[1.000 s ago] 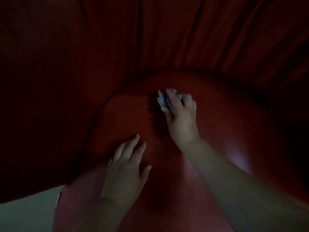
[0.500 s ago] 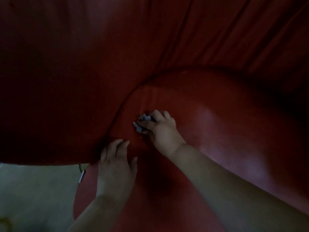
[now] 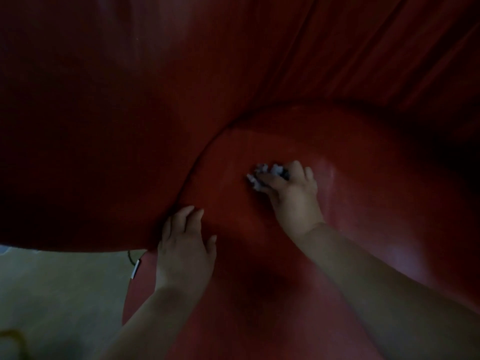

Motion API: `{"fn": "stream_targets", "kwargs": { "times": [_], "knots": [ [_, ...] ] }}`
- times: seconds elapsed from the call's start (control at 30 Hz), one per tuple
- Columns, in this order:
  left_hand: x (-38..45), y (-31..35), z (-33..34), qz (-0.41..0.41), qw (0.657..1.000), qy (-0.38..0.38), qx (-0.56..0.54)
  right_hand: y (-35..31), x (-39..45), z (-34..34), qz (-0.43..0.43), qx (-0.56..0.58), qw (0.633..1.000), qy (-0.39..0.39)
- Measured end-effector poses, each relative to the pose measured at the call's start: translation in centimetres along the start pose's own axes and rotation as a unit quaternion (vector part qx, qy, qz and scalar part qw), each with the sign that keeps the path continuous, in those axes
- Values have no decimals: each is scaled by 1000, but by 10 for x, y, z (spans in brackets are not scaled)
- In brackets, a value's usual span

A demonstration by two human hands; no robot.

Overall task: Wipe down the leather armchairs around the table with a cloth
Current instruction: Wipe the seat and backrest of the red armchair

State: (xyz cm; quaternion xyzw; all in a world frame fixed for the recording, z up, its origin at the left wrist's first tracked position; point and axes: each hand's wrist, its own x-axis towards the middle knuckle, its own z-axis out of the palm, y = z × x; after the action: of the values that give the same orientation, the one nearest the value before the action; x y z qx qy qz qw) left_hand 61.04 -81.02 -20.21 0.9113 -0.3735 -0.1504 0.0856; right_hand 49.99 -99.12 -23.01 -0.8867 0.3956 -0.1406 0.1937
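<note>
We see a dim indoor sitting area, its exact kind unclear. A red leather armchair point(image 3: 298, 131), with a rounded seat and a pleated padded back, fills almost the whole head view. At lower left we see a patch of pale, plain floor point(image 3: 59, 294). Nothing else of the room is visible.

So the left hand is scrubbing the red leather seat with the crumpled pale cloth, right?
Not quite: the head view shows the right hand gripping the crumpled pale cloth on the red leather seat. The left hand just rests flat on it.
</note>
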Motion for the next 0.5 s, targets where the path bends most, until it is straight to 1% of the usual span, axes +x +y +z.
{"fn": "stream_targets", "kwargs": {
  "times": [0.03, 0.07, 0.1, 0.17, 0.2, 0.23, 0.27, 0.33, 0.4, 0.5],
  "knots": [
    [1, 1, 1, 0, 1000, 2, -4, -4, 1, 2, 31, 14, 999, 19],
    [3, 3, 2, 0, 1000, 5, -9, -10, 0, 3, 30, 27, 999, 24],
    [4, 5, 3, 0, 1000, 10, -16, -17, -2, 5, -5, 32, 999, 12],
    [9, 10, 3, 2, 999, 15, -31, -24, -8, 6, -103, 20, 994, -40],
    [11, 13, 3, 5, 999, 14, -37, -21, -5, 5, -122, 12, 991, -51],
    [15, 15, 3, 11, 999, 9, -40, -13, 1, 5, -114, 5, 992, -46],
    [18, 18, 2, 18, 999, 2, -41, -4, 8, 3, -88, 2, 996, -28],
    [27, 24, 1, 26, 998, -20, -46, 15, 23, -1, -2, 22, 1000, 19],
    [39, 31, -1, 25, 997, -35, -59, 26, 39, -7, 69, 78, 993, 48],
    [56, 44, -1, 39, 996, -39, -65, 31, 68, -13, 97, 121, 984, 90]
  ]
}}
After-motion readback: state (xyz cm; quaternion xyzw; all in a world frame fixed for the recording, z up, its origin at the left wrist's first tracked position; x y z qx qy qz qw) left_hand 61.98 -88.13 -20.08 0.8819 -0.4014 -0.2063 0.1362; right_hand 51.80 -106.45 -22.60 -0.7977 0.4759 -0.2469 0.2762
